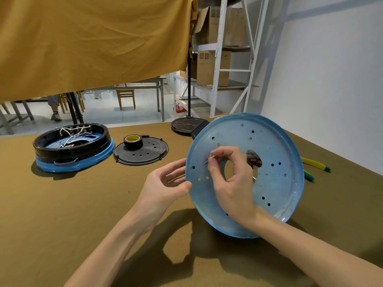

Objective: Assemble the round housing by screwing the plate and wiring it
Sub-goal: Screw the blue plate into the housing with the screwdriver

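A round blue housing (275, 183) stands tilted on its edge on the table, its holed underside facing me. My left hand (165, 183) grips its left rim, thumb on the near face and fingers behind. My right hand (230, 179) is in front of the housing's face and pinches a small metal screw (208, 160), its tip pointing at the blue surface. Coloured wires (253, 157) show through the centre opening. A black round plate (143, 152) with holes lies flat at centre left.
A second black-and-blue housing (72, 148) with white wires sits at far left. A roll of black tape (133, 141) rests on the black plate. Yellow-green tool handles (315, 164) lie to the right behind the blue housing. A black stand base (186, 125) is at the table's far edge.
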### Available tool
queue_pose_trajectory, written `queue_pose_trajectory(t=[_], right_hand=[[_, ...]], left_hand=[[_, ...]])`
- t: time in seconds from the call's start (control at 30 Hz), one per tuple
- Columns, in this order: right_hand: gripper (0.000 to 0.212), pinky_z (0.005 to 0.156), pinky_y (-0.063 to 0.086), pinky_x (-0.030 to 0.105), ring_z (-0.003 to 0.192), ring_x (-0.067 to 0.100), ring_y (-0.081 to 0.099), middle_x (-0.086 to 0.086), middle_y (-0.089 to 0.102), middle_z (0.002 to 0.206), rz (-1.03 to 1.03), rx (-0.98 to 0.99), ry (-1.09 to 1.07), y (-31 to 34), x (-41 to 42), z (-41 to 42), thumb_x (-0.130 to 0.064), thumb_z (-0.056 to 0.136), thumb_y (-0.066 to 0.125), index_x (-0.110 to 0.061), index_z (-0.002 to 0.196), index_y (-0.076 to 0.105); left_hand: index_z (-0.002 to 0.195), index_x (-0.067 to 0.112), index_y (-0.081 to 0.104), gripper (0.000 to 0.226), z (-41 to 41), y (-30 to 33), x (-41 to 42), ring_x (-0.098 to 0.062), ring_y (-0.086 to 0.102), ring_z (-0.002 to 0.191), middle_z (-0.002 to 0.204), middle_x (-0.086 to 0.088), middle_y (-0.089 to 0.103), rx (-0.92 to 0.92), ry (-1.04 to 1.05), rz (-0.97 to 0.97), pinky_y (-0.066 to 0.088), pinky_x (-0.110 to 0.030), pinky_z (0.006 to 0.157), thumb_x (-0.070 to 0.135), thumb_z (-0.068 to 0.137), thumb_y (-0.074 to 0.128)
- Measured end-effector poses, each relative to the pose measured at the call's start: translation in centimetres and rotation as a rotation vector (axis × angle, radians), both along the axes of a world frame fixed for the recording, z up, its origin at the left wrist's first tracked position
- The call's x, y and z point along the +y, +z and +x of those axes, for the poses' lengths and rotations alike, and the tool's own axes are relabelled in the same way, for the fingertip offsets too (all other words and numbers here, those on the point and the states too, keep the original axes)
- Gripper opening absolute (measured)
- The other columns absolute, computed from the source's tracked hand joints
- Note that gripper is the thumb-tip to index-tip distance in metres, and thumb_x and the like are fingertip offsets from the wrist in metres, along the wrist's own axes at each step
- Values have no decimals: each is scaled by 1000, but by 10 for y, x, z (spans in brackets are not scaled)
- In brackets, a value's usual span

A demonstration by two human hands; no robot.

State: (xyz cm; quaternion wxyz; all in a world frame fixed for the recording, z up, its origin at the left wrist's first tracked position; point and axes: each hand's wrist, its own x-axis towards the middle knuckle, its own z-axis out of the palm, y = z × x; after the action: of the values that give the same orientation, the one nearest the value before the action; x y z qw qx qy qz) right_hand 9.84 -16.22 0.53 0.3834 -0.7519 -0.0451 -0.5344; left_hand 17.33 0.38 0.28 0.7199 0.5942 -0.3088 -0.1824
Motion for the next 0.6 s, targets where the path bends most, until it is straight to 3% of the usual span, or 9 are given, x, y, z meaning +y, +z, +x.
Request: queue_pose_trajectory(t=[0.17, 0.27, 0.33, 0.43, 0.6], right_hand=[[12, 78, 53, 35, 93, 20, 61, -8, 66, 96, -36, 8, -30, 2, 2, -1, -26, 95, 63, -18, 103, 64], [10, 79, 50, 32, 94, 17, 59, -12, 65, 94, -62, 36, -55, 2, 1, 1, -21, 94, 67, -20, 103, 64], [11, 79, 50, 35, 95, 18, 58, -13, 65, 95, -86, 55, -57, 1, 1, 2, -19, 93, 68, -21, 103, 63], [10, 77, 49, 30, 94, 15, 57, -14, 64, 95, -125, 46, -65, -2, 3, 2, -24, 94, 66, -22, 103, 63], [11, 74, 47, 13, 88, 6, 62, -7, 64, 93, -121, 15, -21, 0, -2, 4, -13, 94, 68, -9, 103, 63]], left_hand=[[130, 26, 65, 55, -3, 2, -2, -15, 70, 115, 122, 2, 75, -4, 1, -17, 60, -28, 87, 0, 83, 75], [137, 18, 60, 64, -3, 2, -4, -21, 66, 122, 130, -6, 71, 163, -53, -61, 56, -40, 99, 18, 77, 81], [133, 11, 66, 53, -2, 3, -6, -26, 66, 123, 131, -11, 69, 318, -89, -116, 55, -44, 102, 29, 84, 80], [113, 14, 79, 25, -1, 0, -11, -23, 72, 112, 122, -11, 74, 482, -15, -122, 61, -35, 87, 29, 98, 67], [108, 14, 81, 24, 1, -5, -14, -19, 75, 103, 118, -11, 76, 664, 1, -169, 62, -31, 81, 19, 85, 75]])
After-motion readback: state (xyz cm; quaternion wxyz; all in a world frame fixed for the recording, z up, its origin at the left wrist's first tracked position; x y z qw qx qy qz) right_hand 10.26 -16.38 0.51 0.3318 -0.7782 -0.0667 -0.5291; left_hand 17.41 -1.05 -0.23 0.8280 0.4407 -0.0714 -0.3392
